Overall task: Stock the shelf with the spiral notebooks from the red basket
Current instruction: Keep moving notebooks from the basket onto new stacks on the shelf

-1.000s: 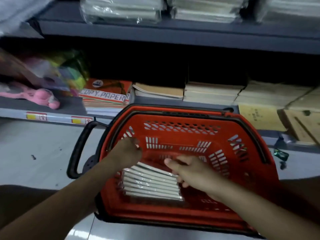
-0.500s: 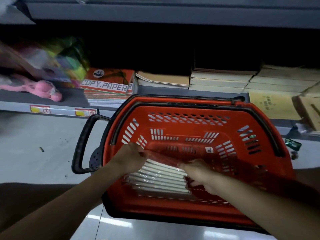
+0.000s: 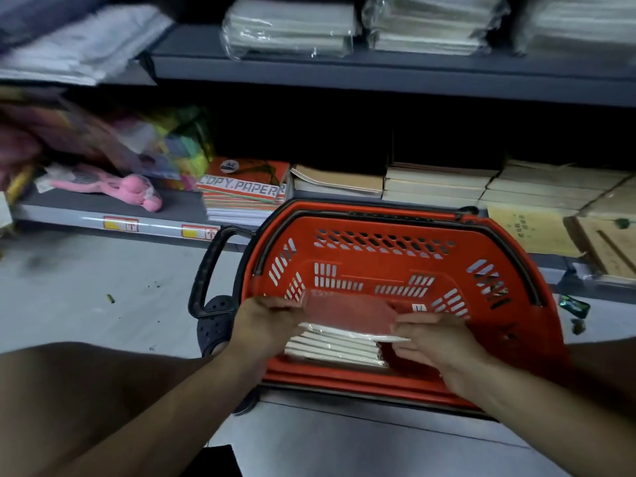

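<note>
Lifted higher than a second ago, one red-covered wrapped notebook pack (image 3: 347, 313) is hanging over the red basket (image 3: 395, 235), left hand (image 3: 265, 325) and right hand (image 3: 433, 342) gripping its two ends above the one pack (image 3: 334, 349) lying inside.

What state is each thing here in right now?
Red notebook: lifted off the pile, held by both ends.
Left hand: grips its left end.
Right hand: pinches its right end.
Notebook pile: wrapped, lying flat in the basket.
Red basket: on the floor, handles down.
Copy paper: stacked on the lower shelf.
</note>
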